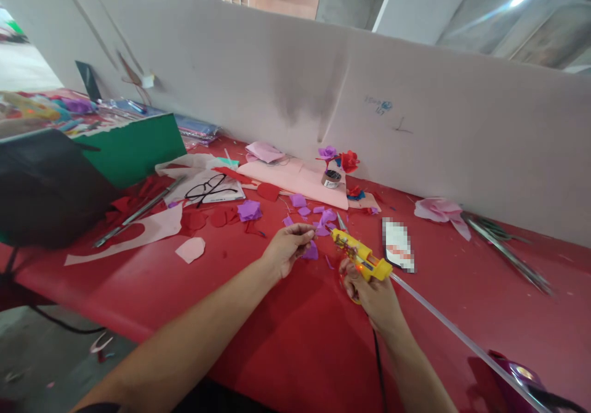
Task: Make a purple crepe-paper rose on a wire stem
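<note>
My right hand (364, 290) is wrapped round the handle of a yellow hot glue gun (364, 256), its nozzle aimed left. A long clear glue stick (443, 322) sticks out of its back end. Thumb and fingers pinched together, my left hand (293, 244) is just left of the nozzle; what they hold is too small to make out. A purple paper piece (311, 251) shows right by those fingers, and I cannot tell whether it is held. Beyond the hands lie loose purple petals (325, 217) and a purple stack of cut pieces (250, 210).
Red and purple paper flowers (349, 161) stand by a tape roll (331, 180) at the back. Eyeglasses (211, 189) lie on papers at left. Right of the glue gun are a phone (398, 245) and large scissors (508, 253). A pale partition (231, 74) borders the red table (484, 314).
</note>
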### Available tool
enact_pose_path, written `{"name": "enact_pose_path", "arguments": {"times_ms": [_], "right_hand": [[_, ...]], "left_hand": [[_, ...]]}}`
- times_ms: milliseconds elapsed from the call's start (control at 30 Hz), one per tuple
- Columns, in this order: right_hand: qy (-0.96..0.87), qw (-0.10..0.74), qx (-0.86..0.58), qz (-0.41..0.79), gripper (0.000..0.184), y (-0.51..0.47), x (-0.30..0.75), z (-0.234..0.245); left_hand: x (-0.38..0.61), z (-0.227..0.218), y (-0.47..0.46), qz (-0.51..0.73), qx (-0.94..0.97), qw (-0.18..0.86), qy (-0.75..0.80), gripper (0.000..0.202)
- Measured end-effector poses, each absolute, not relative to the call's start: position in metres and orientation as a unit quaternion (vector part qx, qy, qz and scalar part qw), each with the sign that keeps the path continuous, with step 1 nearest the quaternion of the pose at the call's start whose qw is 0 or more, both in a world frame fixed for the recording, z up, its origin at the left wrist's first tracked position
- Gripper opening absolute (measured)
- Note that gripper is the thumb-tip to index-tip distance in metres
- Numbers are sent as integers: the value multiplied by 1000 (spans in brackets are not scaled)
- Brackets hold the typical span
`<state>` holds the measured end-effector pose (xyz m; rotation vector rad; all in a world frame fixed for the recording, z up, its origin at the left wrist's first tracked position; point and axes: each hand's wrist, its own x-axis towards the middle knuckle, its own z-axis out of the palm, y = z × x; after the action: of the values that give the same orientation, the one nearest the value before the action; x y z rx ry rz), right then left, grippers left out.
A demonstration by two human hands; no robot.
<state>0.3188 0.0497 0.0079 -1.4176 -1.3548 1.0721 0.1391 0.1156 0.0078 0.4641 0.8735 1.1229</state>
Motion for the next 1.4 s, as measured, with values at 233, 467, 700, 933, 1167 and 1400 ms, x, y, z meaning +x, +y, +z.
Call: {"name": "enact_pose_path", "arguments": {"times_ms": [233, 467, 700, 933, 1167, 1400], "right_hand": [[-555, 427, -571, 429, 39, 51, 320, 5], [-552, 415, -569, 446, 40, 50, 321, 3], [-550, 412, -583, 433, 41, 49, 321, 1], [-559, 395, -593, 423, 44, 48, 319, 7], [-545, 433, -582, 421, 42, 48, 317, 8], [-560, 349, -698, 279, 43, 33, 349, 25]], "left_hand": [[140, 10, 114, 503, 211, 734, 404, 17], [140, 10, 114, 500, 210, 734, 410, 15], [142, 8, 115, 494, 217, 732, 416, 15], [140, 7, 115, 496, 219, 730, 416, 17], [140, 10, 114, 492, 223, 732, 414, 17], [138, 11, 115, 501, 216, 734, 403, 19]]}}
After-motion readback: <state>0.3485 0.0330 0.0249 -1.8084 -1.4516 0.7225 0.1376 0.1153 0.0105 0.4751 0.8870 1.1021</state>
